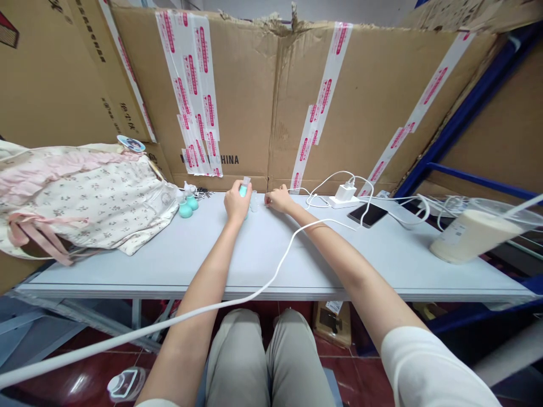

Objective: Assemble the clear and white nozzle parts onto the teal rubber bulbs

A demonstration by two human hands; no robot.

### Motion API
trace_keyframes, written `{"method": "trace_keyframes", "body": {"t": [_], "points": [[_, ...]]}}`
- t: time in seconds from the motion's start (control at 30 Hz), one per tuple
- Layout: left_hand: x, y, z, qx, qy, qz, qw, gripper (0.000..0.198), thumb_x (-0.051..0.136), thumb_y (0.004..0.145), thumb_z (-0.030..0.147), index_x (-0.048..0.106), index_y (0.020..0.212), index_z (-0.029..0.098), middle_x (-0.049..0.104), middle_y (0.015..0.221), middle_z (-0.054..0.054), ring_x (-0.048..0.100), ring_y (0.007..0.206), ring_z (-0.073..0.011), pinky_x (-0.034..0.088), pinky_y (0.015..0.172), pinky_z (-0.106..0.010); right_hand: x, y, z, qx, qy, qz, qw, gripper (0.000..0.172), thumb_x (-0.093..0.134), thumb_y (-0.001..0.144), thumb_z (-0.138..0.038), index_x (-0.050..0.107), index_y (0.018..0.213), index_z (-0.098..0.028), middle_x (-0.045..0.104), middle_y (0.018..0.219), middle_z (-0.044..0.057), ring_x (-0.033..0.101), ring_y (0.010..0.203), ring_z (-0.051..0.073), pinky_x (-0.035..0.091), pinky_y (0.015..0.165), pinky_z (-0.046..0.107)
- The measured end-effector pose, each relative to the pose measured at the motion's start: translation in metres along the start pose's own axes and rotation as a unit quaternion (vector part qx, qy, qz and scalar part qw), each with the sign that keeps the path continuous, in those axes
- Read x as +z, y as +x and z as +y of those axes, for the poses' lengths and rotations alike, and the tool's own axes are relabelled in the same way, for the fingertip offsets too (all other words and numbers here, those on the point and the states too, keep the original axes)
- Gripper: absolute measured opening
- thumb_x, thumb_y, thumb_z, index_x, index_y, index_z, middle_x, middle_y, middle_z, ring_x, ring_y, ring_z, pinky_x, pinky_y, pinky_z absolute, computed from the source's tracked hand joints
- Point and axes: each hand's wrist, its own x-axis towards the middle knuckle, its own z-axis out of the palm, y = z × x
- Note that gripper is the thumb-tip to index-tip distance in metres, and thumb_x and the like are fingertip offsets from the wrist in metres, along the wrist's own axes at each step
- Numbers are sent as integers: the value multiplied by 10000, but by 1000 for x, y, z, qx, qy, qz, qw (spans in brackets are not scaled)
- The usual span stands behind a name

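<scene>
My left hand is closed around a small teal bottle-like piece with a clear top, held upright above the back of the table. Just right of it stands a small clear plastic piece, between my two hands. My right hand rests low at the table's back, its fingers curled and pinched together. Whatever lies between those fingertips is too small or hidden to make out. Two round teal pieces with narrow necks sit further left, beside the floral fabric bag.
A white charger block with looping cables and a black phone lie to the right. A tilted cup of pale drink stands near the right end. One white cable crosses in front of my arms. Cardboard walls the back.
</scene>
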Motion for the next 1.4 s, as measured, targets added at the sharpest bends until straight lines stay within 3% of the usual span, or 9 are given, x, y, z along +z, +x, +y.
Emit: {"method": "trace_keyframes", "body": {"t": [0.2,0.33,0.47,0.63,0.73,0.93,1.03,1.13,1.4], "points": [[3,-5,3,53,70,-51,995,227,488,856,431,596,963,262,689,869,-33,620,816,-214,384,694,-274,-5,-6,3,19,90,55,994,106,615,789,-223,670,874,-193,724,920,40,622,921,208,267,899,369],[4,-11,8,137,110,-107,979,188,478,868,357,586,963,237,668,941,-47,583,925,-219,398,768,-297,-21,-8,5,43,299,124,945,246,480,886,-321,672,923,-173,727,873,41,640,828,159,380,834,305],[6,-17,11,207,161,-169,950,229,436,882,301,570,1031,190,619,1034,-92,513,1038,-249,381,870,-358,-49,-19,6,-1,459,41,888,471,419,893,-484,703,930,-111,723,884,90,620,664,128,455,678,256],[9,-22,12,199,168,-196,945,310,414,895,296,523,1146,152,555,1112,-133,466,1087,-272,367,904,-398,-70,-37,8,-36,470,15,882,398,646,743,-477,732,944,-145,723,887,60,622,677,117,484,676,235],[9,-22,12,189,159,-204,947,288,406,907,319,541,1105,161,546,1110,-134,462,1088,-271,379,891,-388,-69,-40,9,-31,469,11,882,366,730,668,-406,734,928,-148,724,816,53,639,685,127,497,643,223],[12,-20,10,195,113,-219,949,290,440,893,403,572,999,167,607,1024,-120,518,1024,-259,397,872,-372,-63,-42,4,13,495,22,868,294,732,665,-340,721,866,-126,711,727,63,649,668,148,481,479,189],[11,-17,9,151,29,-259,954,319,458,876,453,590,973,180,647,940,-87,579,897,-226,427,804,-333,-63,-43,6,17,515,33,857,265,737,640,-265,716,861,-121,720,769,72,666,715,172,524,546,224],[9,-13,9,131,-41,-303,943,340,434,882,462,622,948,187,667,878,-63,598,826,-197,435,776,-298,-62,-45,8,16,494,71,866,234,732,636,-237,724,842,-125,725,776,66,675,762,182,533,656,250],[2,-8,19,113,47,-225,967,330,412,889,414,657,886,193,668,784,-87,600,776,-217,420,744,-302,-67,-53,-6,-4,371,190,909,251,678,722,-329,737,874,-138,709,728,15,665,774,180,460,684,225]]}}
